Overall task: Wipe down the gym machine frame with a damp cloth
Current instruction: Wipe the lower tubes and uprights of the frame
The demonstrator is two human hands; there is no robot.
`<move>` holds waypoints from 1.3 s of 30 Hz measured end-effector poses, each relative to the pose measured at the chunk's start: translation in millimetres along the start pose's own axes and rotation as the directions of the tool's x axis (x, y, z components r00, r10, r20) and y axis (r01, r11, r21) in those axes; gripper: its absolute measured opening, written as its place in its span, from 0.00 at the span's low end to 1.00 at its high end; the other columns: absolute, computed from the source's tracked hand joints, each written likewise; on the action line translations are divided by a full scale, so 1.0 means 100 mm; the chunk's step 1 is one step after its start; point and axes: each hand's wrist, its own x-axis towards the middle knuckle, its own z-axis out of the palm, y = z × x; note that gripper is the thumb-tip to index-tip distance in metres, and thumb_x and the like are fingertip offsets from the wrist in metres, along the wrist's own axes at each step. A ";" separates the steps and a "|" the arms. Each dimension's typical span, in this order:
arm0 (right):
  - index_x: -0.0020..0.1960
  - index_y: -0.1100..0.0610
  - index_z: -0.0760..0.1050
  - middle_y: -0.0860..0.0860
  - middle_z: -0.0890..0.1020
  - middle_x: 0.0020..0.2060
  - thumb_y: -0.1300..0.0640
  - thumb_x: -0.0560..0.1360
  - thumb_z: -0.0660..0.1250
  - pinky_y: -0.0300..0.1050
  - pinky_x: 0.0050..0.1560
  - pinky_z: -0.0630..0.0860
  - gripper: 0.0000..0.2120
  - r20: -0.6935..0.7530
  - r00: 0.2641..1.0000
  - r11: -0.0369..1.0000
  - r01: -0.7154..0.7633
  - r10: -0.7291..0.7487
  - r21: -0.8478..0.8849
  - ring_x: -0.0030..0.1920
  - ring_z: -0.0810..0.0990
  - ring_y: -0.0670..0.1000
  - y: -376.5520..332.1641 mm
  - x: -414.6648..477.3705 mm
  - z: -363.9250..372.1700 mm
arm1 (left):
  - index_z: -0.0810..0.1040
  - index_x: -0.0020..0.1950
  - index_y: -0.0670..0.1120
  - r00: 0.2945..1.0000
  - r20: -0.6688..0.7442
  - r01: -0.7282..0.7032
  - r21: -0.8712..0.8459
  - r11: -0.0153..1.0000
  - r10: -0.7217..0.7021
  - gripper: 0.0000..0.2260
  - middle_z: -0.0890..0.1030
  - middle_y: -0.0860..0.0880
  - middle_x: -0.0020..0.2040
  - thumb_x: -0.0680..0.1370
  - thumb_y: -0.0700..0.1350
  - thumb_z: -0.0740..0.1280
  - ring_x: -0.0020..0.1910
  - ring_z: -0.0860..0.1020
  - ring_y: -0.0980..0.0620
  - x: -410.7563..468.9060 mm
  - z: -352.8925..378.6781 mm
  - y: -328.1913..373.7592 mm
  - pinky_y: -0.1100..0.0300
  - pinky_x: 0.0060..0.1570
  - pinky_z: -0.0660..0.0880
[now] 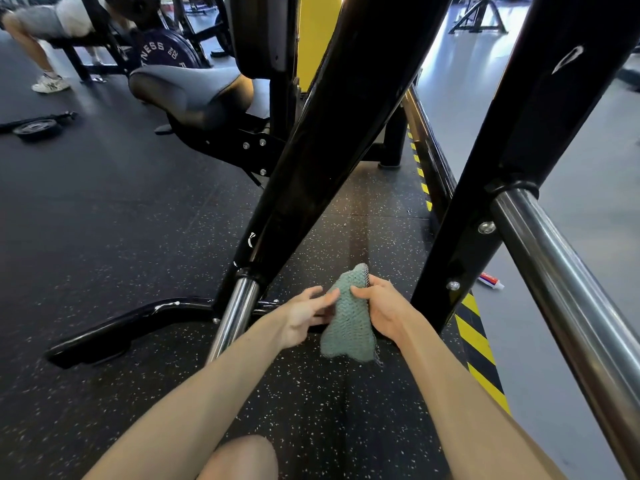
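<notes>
A pale green knitted cloth [346,320] hangs between my two hands, low in the middle of the view. My right hand [382,311] grips its upper right edge with curled fingers. My left hand [304,315] reaches in from the left, its straight fingers touching the cloth's left side. Two slanted black beams of the machine frame [332,140] rise in front of me, the second beam [512,161] on the right. Chrome bars [237,313] come out of their lower ends. The hands are below and between the beams, apart from them.
A curved black base foot [114,329] lies on the speckled rubber floor at left. A padded seat [194,95] and a weight plate [34,128] sit beyond. Yellow-black hazard tape [479,348] edges the mat at right, near a small tube [491,281]. A person exercises at far left [45,26].
</notes>
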 end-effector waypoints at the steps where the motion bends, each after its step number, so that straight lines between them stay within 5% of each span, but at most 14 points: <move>1: 0.59 0.64 0.75 0.61 0.81 0.51 0.71 0.79 0.58 0.55 0.52 0.79 0.12 0.005 1.000 1.000 -0.008 0.008 0.002 0.50 0.80 0.58 -0.01 0.00 0.00 | 0.58 0.77 0.50 1.000 0.031 -0.006 -0.008 1.000 0.006 0.37 0.74 0.47 0.65 0.72 0.52 0.72 0.57 0.75 0.49 0.01 0.00 0.00 0.41 0.71 0.52; 5: 0.58 0.63 0.76 0.61 0.82 0.52 0.72 0.79 0.58 0.56 0.52 0.79 0.13 -0.002 1.000 0.998 -0.026 0.026 -0.064 0.51 0.81 0.59 -0.01 0.03 0.03 | 0.58 0.75 0.52 0.997 0.008 -0.080 -0.177 0.981 0.082 0.37 0.75 0.44 0.64 0.71 0.39 0.73 0.59 0.77 0.43 0.06 -0.01 -0.03 0.45 0.58 0.73; 8: 0.56 0.61 0.77 0.56 0.83 0.49 0.70 0.79 0.60 0.51 0.48 0.79 0.11 -0.090 0.995 0.960 -0.057 0.033 -0.274 0.49 0.82 0.55 0.01 0.04 0.02 | 0.67 0.72 0.49 0.986 -0.101 -0.149 -0.179 0.972 0.133 0.31 0.76 0.41 0.62 0.71 0.32 0.72 0.58 0.78 0.44 0.10 -0.05 -0.04 0.53 0.53 0.76; 12: 0.53 0.63 0.77 0.57 0.83 0.50 0.66 0.76 0.67 0.56 0.49 0.81 0.06 -0.282 0.959 0.843 -0.145 -0.008 -0.518 0.51 0.82 0.55 0.06 0.16 -0.09 | 0.74 0.67 0.45 0.987 -0.013 -0.157 0.186 0.970 0.163 0.26 0.78 0.44 0.59 0.72 0.28 0.70 0.58 0.77 0.48 0.08 -0.09 -0.03 0.56 0.60 0.75; 15: 0.60 0.65 0.74 0.57 0.80 0.55 0.65 0.71 0.73 0.56 0.48 0.81 0.19 -0.353 0.934 0.831 -0.158 -0.049 -0.533 0.54 0.80 0.57 0.05 0.16 -0.10 | 0.78 0.63 0.45 0.961 -0.088 -0.196 0.459 0.867 0.264 0.21 0.79 0.48 0.56 0.73 0.31 0.70 0.56 0.76 0.52 0.09 -0.07 -0.02 0.61 0.56 0.73; 18: 0.66 0.55 0.67 0.54 0.73 0.58 0.65 0.69 0.75 0.53 0.50 0.78 0.29 -0.309 0.951 0.875 -0.135 -0.017 -0.465 0.58 0.76 0.55 0.02 0.10 -0.06 | 0.80 0.59 0.45 0.919 -0.152 -0.213 0.584 0.783 0.363 0.15 0.81 0.48 0.54 0.73 0.35 0.73 0.54 0.78 0.52 0.15 -0.08 -0.01 0.58 0.56 0.75; 22: 0.62 0.57 0.78 0.54 0.79 0.56 0.64 0.66 0.79 0.45 0.56 0.75 0.26 -0.176 0.983 0.658 -0.095 -0.057 -0.747 0.56 0.78 0.53 0.02 0.08 -0.02 | 0.82 0.56 0.44 0.886 -0.094 -0.239 0.746 0.622 0.454 0.10 0.82 0.48 0.50 0.75 0.41 0.72 0.49 0.77 0.53 0.14 -0.13 0.02 0.61 0.52 0.72; 26: 0.54 0.58 0.82 0.52 0.81 0.52 0.62 0.68 0.78 0.40 0.47 0.74 0.16 -0.191 0.952 0.410 -0.079 -0.240 -0.909 0.50 0.78 0.50 0.02 0.08 0.05 | 0.82 0.52 0.44 0.881 -0.006 -0.268 0.817 0.510 0.473 0.07 0.77 0.43 0.54 0.75 0.43 0.72 0.50 0.77 0.49 0.15 -0.22 0.07 0.58 0.55 0.73; 28: 0.45 0.56 0.81 0.52 0.81 0.46 0.60 0.67 0.78 0.42 0.41 0.72 0.09 -0.196 0.936 0.428 -0.056 -0.292 -0.902 0.44 0.77 0.49 0.01 0.07 0.05 | 0.83 0.49 0.43 0.876 0.025 -0.306 0.802 0.513 0.482 0.06 0.77 0.42 0.53 0.74 0.42 0.73 0.51 0.76 0.49 0.13 -0.26 0.12 0.57 0.55 0.74; 30: 0.40 0.57 0.77 0.52 0.80 0.42 0.60 0.66 0.78 0.44 0.40 0.73 0.10 -0.159 0.942 0.564 0.036 -0.294 -0.825 0.42 0.77 0.50 0.02 0.08 -0.01 | 0.82 0.46 0.43 0.900 0.030 -0.332 0.695 0.638 0.435 0.04 0.79 0.44 0.49 0.75 0.43 0.72 0.49 0.76 0.52 0.06 -0.29 0.20 0.56 0.53 0.73; 32: 0.44 0.62 0.77 0.54 0.82 0.42 0.60 0.69 0.77 0.51 0.49 0.77 0.11 -0.115 0.968 0.785 0.107 -0.221 -0.610 0.45 0.80 0.53 0.00 0.05 -0.06 | 0.79 0.45 0.45 0.947 0.017 -0.287 0.502 0.816 0.322 0.05 0.79 0.47 0.47 0.77 0.46 0.67 0.49 0.76 0.52 -0.03 -0.31 0.25 0.54 0.57 0.70; 34: 0.53 0.66 0.75 0.55 0.84 0.49 0.58 0.72 0.73 0.57 0.57 0.78 0.14 -0.057 0.987 0.890 0.113 -0.153 -0.441 0.51 0.83 0.54 -0.01 0.03 -0.10 | 0.77 0.48 0.43 0.962 0.016 -0.260 0.337 0.905 0.271 0.08 0.79 0.46 0.49 0.80 0.46 0.63 0.51 0.76 0.51 -0.07 -0.26 0.26 0.53 0.58 0.70; 39: 0.56 0.60 0.71 0.54 0.80 0.53 0.53 0.78 0.67 0.55 0.44 0.82 0.13 -0.100 0.973 0.877 0.138 -0.206 -0.460 0.52 0.81 0.52 0.04 0.05 -0.05 | 0.74 0.63 0.40 0.980 -0.060 -0.191 0.001 0.982 0.191 0.15 0.80 0.44 0.56 0.81 0.49 0.62 0.53 0.80 0.49 -0.07 -0.09 0.21 0.54 0.49 0.78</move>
